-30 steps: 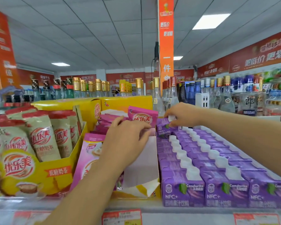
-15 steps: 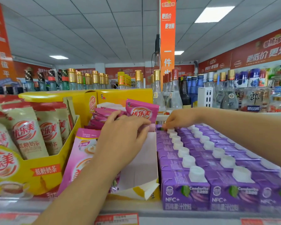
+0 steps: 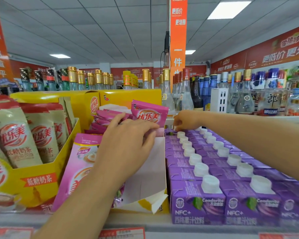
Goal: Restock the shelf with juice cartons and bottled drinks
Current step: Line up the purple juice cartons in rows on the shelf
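Purple juice cartons [image 3: 197,200] are packed in rows on the shelf [image 3: 141,221], at 4 o'clock in the view. The right hand [image 3: 186,120] is set at the 12 o'clock end of the leftmost row, fingers curled over the rearmost carton; whether it is grasped cannot be told. At 9 o'clock of the cartons, the left hand [image 3: 128,149] is laid on pink packets [image 3: 149,114], fingers released.
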